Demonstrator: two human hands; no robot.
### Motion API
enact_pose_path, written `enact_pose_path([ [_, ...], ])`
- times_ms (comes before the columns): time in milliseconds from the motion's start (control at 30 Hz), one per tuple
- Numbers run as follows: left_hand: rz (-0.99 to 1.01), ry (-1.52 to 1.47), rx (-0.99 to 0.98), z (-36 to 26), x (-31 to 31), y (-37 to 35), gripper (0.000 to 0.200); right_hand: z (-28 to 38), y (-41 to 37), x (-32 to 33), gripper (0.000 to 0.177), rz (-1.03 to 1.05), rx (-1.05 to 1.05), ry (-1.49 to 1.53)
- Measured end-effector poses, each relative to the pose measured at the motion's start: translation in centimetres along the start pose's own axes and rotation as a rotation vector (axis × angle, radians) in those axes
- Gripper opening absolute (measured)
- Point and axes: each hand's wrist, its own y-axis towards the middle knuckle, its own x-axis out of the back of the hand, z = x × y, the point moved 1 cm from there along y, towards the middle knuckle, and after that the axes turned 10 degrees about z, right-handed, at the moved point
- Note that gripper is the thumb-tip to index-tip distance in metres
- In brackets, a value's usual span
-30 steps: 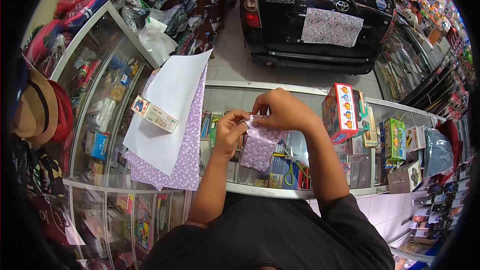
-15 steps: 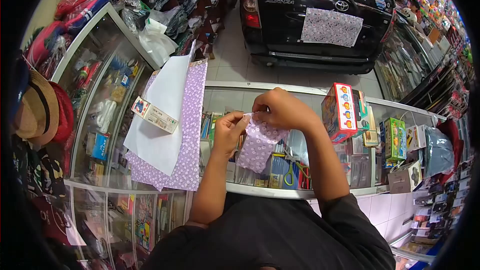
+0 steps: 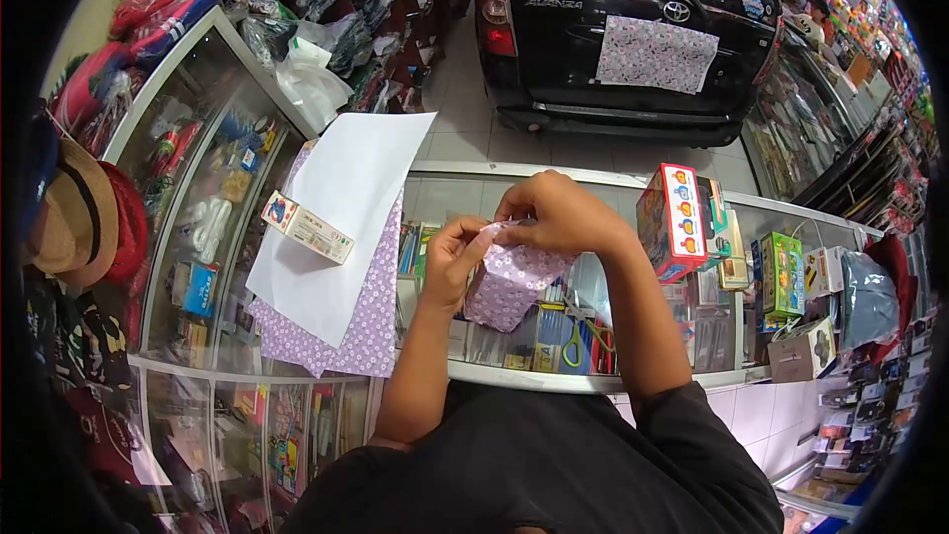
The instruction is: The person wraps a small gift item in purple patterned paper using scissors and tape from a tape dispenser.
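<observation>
The packet (image 3: 507, 289) is lilac, scattered with white flowers; left of it, a plain white sheet (image 3: 346, 200) overlies lilac wrapping paper (image 3: 374, 331) with white flowers; right of it, the scissors (image 3: 575, 332) have green handles and the picture box (image 3: 676, 224) a red-bordered white panel; beyond it, the Toyota Avanza (image 3: 563, 49) is black with red tail lights (image 3: 499, 38)

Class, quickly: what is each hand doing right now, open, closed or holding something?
Left hand: closed, pinching the packet near its top edge.
Right hand: closed, its grip on the same edge.
</observation>
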Motion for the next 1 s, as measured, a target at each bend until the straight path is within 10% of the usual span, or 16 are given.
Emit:
enact_pose_path([
  [1000, 0.123, -0.04, -0.113, -0.9, 0.2, -0.3, 0.025, 0.2, -0.4, 0.7, 0.025, -0.035, 0.007, 0.071],
])
